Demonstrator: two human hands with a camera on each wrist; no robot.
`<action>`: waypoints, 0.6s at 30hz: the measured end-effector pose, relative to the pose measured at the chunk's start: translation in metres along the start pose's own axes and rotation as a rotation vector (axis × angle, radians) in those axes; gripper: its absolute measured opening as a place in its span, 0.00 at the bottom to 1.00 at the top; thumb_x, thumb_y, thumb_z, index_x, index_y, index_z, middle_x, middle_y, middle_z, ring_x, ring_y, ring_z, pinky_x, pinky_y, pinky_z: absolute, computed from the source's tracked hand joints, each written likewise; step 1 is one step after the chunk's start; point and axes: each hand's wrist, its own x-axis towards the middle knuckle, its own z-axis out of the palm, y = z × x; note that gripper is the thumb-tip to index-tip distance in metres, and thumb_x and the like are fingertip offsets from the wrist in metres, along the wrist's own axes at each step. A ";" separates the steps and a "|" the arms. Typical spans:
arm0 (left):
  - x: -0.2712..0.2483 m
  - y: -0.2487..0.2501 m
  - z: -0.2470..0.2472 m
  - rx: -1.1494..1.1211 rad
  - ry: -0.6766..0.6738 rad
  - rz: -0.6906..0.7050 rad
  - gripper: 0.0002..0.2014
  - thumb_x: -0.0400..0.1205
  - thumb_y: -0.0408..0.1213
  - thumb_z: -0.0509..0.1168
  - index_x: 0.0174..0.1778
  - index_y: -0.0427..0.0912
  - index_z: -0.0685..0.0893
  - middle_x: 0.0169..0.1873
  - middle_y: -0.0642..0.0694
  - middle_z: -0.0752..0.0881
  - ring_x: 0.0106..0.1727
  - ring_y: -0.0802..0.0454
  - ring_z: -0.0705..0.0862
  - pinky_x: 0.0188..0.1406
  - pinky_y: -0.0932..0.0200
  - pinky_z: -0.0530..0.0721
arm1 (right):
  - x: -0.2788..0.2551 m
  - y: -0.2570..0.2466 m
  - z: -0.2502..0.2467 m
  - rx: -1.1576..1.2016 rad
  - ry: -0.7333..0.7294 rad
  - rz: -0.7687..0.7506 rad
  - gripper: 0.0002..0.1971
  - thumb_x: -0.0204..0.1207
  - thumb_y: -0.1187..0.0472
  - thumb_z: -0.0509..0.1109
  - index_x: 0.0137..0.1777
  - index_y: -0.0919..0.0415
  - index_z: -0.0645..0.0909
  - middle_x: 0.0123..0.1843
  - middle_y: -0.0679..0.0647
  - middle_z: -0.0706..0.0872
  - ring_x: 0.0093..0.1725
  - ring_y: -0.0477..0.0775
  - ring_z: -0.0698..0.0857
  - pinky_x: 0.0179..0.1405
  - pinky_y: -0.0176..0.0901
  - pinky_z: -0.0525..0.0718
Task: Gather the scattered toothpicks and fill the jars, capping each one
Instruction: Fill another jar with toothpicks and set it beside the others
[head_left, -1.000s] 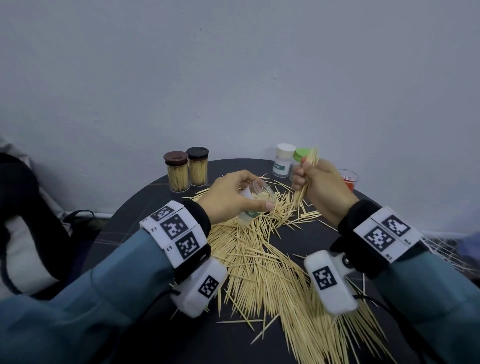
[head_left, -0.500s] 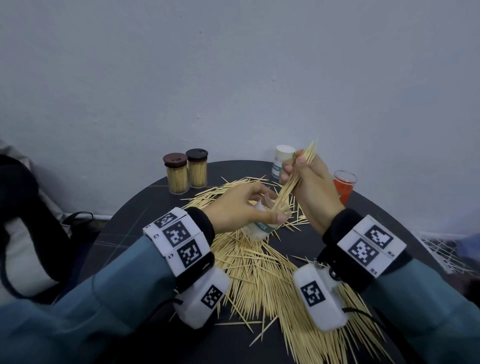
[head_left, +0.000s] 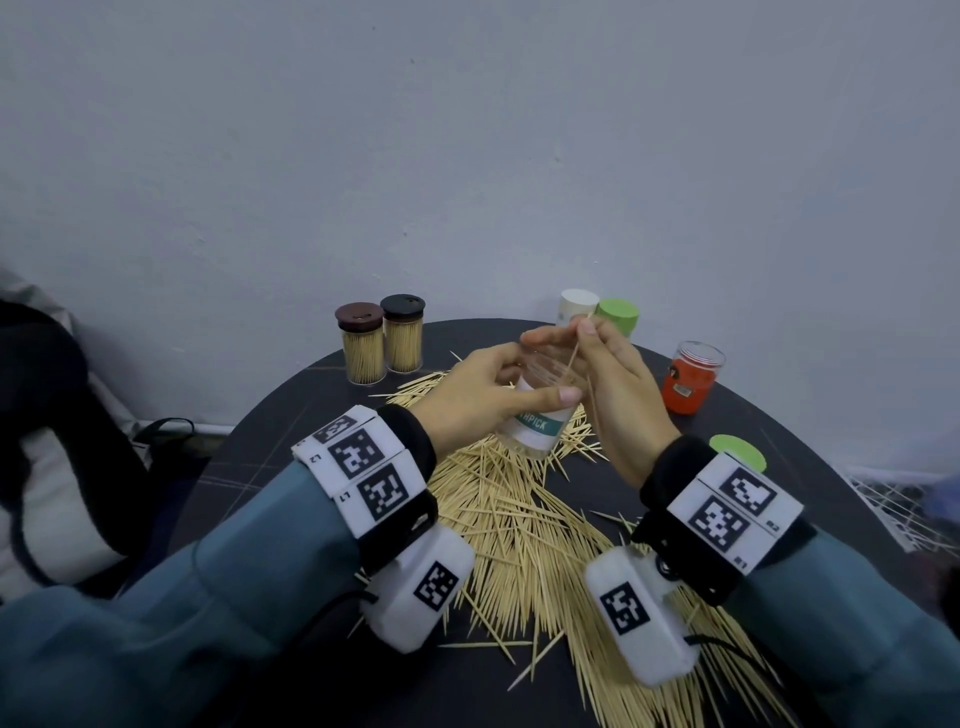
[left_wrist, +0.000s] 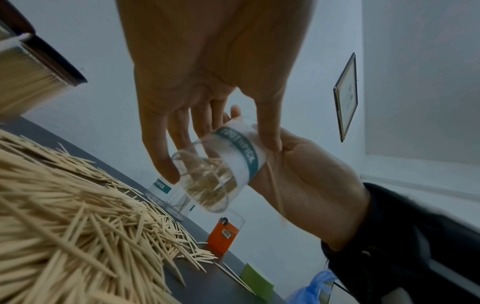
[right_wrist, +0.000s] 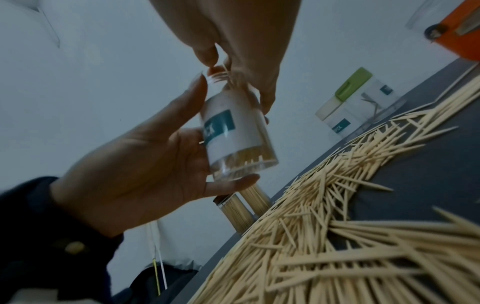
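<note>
While gripped tilted over the pile (head_left: 524, 525) by left hand (head_left: 480, 387), fingers curled round it, jar (head_left: 540, 415) mostly hidden in head view, label cut to "THPICK". Right hand (head_left: 615, 387) at the mouth, fingertips (right_wrist: 207, 54) pinching toothpicks (right_wrist: 226, 72); count hard to tell. Round dark table (head_left: 291, 415) against plain grey wall (head_left: 467, 156); capped jars (head_left: 379, 340) at back, lid (head_left: 737, 452) near right wrist.

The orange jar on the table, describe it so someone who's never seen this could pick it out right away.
On the round dark table, look to the far right edge, past the person's right hand. The orange jar stands there upright and alone, clear-walled, without a cap. Its bright orange body sets it apart from the white-labelled jars and the two dark-capped jars full of toothpicks.
</note>
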 end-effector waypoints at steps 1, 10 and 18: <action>0.000 0.000 0.000 0.001 0.000 -0.001 0.22 0.74 0.43 0.72 0.63 0.44 0.80 0.56 0.48 0.87 0.62 0.52 0.84 0.67 0.45 0.79 | 0.000 0.000 0.000 -0.001 0.002 -0.005 0.11 0.86 0.61 0.50 0.47 0.63 0.72 0.46 0.55 0.87 0.50 0.50 0.87 0.56 0.46 0.85; -0.001 0.001 0.001 -0.001 0.027 0.004 0.21 0.75 0.42 0.71 0.64 0.44 0.79 0.56 0.47 0.87 0.58 0.52 0.85 0.58 0.53 0.84 | 0.000 0.003 -0.003 -0.152 -0.039 -0.003 0.13 0.84 0.70 0.51 0.46 0.60 0.76 0.50 0.56 0.87 0.57 0.56 0.85 0.60 0.45 0.83; 0.005 -0.002 -0.010 0.030 0.151 -0.019 0.27 0.70 0.46 0.76 0.63 0.42 0.80 0.58 0.48 0.85 0.62 0.52 0.82 0.66 0.46 0.80 | 0.010 0.005 -0.011 -0.329 0.054 0.106 0.09 0.82 0.69 0.57 0.48 0.57 0.76 0.55 0.54 0.82 0.56 0.48 0.80 0.61 0.40 0.78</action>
